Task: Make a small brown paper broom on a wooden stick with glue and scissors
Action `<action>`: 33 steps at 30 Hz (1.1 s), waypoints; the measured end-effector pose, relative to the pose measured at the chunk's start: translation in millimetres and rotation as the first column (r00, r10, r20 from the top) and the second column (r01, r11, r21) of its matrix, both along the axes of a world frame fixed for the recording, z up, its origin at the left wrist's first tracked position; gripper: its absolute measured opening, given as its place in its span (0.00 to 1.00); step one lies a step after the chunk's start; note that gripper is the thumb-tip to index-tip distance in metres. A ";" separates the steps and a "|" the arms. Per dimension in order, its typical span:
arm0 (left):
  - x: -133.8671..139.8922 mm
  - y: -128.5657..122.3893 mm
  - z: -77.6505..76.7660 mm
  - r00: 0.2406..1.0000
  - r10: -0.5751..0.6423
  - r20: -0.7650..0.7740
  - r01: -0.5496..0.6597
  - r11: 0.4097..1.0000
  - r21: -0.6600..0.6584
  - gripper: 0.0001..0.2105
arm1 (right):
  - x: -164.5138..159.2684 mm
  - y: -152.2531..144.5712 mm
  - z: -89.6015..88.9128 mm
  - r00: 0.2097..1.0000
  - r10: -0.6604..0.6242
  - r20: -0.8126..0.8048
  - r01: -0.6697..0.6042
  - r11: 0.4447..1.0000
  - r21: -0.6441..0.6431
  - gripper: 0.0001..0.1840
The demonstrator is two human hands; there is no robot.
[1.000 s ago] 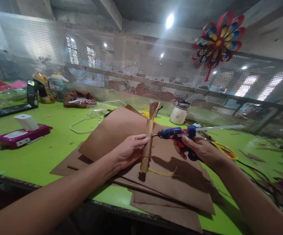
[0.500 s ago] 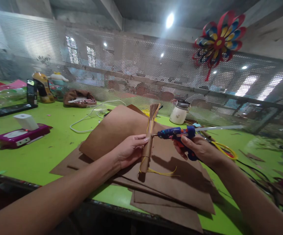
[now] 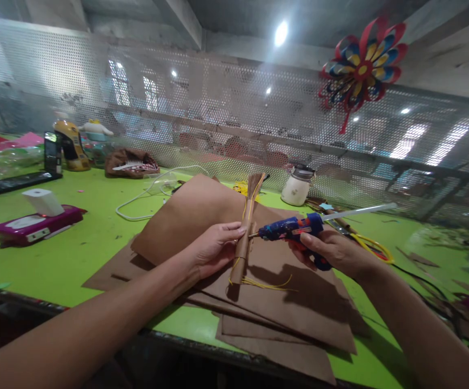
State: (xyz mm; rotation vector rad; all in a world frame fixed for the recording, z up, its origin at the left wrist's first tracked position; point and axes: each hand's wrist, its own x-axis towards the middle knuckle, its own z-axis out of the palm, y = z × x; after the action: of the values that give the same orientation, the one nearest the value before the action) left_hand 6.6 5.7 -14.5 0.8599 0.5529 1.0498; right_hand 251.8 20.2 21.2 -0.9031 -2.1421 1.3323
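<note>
My left hand (image 3: 218, 246) pinches a narrow roll of brown paper (image 3: 240, 263), fanned out at its upper end and wound with thin yellow string (image 3: 269, 283). The roll is held tilted above a pile of brown paper sheets (image 3: 295, 319). My right hand (image 3: 327, 251) is wrapped round the handle of a blue hot glue gun (image 3: 285, 228). Its nozzle meets the right side of the roll, close to my left fingertips; whether it touches cannot be made out. A clear glue stick (image 3: 360, 212) juts from the back of the gun.
On the green table (image 3: 108, 254) lie a purple power strip (image 3: 40, 224) with a white plug, a white cable (image 3: 125, 216) and a brown pouch (image 3: 131, 162). A white jar (image 3: 297, 186) stands behind the paper. Yellow cord (image 3: 374, 248) and scraps lie to the right.
My right hand has lowered the glue gun a little, and its nozzle sits further down along the roll. The back of the gun is tipped up more. My left hand stays almost still.
</note>
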 end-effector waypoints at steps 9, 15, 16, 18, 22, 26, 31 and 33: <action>0.4 -2.0 1.4 1.000 -0.012 -0.017 0.012 1.000 0.003 0.07 | 1.1 4.7 -2.5 0.995 -0.091 -0.047 0.091 0.996 0.009 0.21; 0.6 -1.6 0.9 1.000 -0.015 -0.021 0.015 1.000 0.013 0.06 | 3.2 7.2 -5.6 0.990 -0.116 -0.086 0.117 0.993 0.005 0.20; 0.5 -1.6 1.1 1.000 -0.016 -0.019 0.016 1.000 0.014 0.05 | 3.3 6.8 -5.7 0.989 -0.119 -0.088 0.120 0.993 0.001 0.20; 0.2 -1.6 1.8 1.000 -0.017 -0.010 0.018 1.000 0.017 0.06 | 3.2 5.6 -5.1 0.990 -0.113 -0.082 0.113 0.994 -0.007 0.21; -0.4 -1.8 4.5 1.000 -0.010 0.029 0.009 0.999 0.034 0.07 | 2.4 2.6 -2.7 0.996 -0.073 -0.047 0.072 0.997 -0.011 0.21; -0.8 -2.2 6.8 0.999 0.005 0.046 -0.006 0.999 0.036 0.08 | 2.1 1.2 -2.1 0.999 -0.047 -0.026 0.047 0.999 -0.005 0.22; -1.2 -2.1 7.9 0.998 0.055 0.033 -0.056 0.998 0.020 0.06 | 2.5 2.3 -3.5 0.993 -0.083 -0.086 0.083 0.997 0.000 0.21; -1.2 -2.0 7.9 0.997 0.067 0.024 -0.067 0.998 0.012 0.06 | 1.9 3.0 -3.9 0.989 -0.106 -0.106 0.106 0.994 -0.003 0.21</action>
State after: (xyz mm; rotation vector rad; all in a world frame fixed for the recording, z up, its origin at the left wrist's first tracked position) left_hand 5.4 3.7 -6.6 0.8435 0.5590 1.1244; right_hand 253.7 23.2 17.3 -0.9110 -1.9866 1.2950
